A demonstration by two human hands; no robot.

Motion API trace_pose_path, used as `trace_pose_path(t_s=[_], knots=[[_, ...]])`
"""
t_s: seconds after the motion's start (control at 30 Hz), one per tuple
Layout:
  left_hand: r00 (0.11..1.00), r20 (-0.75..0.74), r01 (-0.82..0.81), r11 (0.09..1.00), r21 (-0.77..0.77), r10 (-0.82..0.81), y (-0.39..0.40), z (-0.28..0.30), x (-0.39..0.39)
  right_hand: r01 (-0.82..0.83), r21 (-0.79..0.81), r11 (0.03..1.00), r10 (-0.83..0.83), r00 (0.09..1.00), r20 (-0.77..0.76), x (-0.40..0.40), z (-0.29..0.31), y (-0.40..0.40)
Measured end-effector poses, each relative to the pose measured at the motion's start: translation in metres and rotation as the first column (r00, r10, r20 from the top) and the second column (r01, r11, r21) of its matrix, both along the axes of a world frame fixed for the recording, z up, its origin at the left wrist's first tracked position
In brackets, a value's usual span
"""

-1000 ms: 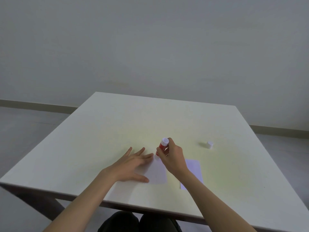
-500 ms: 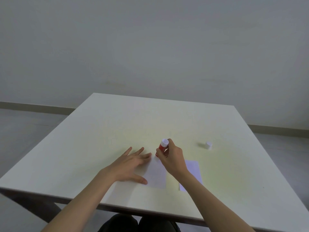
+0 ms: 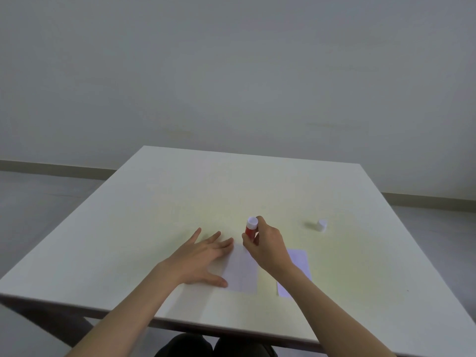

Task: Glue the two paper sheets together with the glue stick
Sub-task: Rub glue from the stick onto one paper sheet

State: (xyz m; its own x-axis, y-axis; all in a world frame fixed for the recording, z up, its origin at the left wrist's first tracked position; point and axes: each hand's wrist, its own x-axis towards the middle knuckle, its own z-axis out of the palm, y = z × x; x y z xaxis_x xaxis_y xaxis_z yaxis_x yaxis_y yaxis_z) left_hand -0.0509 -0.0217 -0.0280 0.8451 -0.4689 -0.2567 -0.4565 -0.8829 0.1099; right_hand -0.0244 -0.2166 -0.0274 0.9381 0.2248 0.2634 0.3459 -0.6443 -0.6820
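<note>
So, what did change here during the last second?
Almost nothing. The right hand keeps the glue stick at the far edge of the left sheet, the left hand stays flat on it. The right sheet and cap have not moved.

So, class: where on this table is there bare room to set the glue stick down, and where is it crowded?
Free: the far half of the white table, the left side beyond the flat left hand, and the right edge past the small white cap. Crowded: the near centre, where the right hand holds the red glue stick over the two white paper sheets.
</note>
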Motion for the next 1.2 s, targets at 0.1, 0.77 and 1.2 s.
trace_pose_path(t_s=[0.1,0.77,1.2], knots=[[1.0,-0.004,-0.006,1.0,-0.024,0.005,0.001,-0.002,0.001,0.023,-0.005,1.0,-0.023,1.0,-0.007,0.0,0.0,-0.01],[0.997,-0.04,-0.07,0.986,-0.151,0.065,0.002,-0.006,-0.002,-0.02,-0.011,1.0,0.02,0.999,-0.036,-0.015,0.011,0.024],[0.993,-0.076,-0.104,0.963,-0.247,0.088,0.005,-0.009,-0.003,-0.121,-0.141,0.983,0.132,0.989,0.07,-0.036,0.011,0.029]])
